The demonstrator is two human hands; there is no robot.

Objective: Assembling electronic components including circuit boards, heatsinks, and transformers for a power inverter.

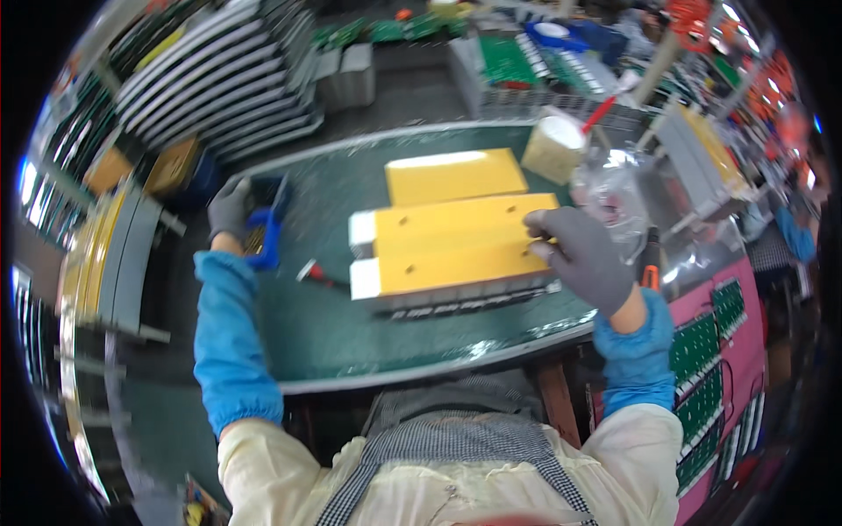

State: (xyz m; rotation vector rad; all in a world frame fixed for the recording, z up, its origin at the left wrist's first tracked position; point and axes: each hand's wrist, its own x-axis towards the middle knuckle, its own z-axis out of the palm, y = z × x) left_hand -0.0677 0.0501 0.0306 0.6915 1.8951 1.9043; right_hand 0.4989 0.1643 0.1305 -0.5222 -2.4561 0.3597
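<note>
A yellow-topped flat unit [465, 245] with white end pieces lies across the green work mat, small dark holes or fasteners dotting its top. Over its right end, my right hand [583, 259], in a grey glove, has thumb and fingertips drawn together close to one of these spots. Whatever the fingers pinch is too small to make out. My left hand [230, 212], also gloved in grey, is at the left side of a blue bin [263, 250] holding small brassy parts. Its fingers look curled; their contents are hidden. Behind the unit lies a loose yellow panel [456, 177].
A red-and-black connector on a cable [317, 273] lies left of the unit. Farther right stand a cream tub [554, 145], clear plastic bags [611, 188] and an orange-handled screwdriver [651, 259]. Green circuit boards [697, 351] lie on pink sheeting; stacked metal panels [219, 83] fill the far left.
</note>
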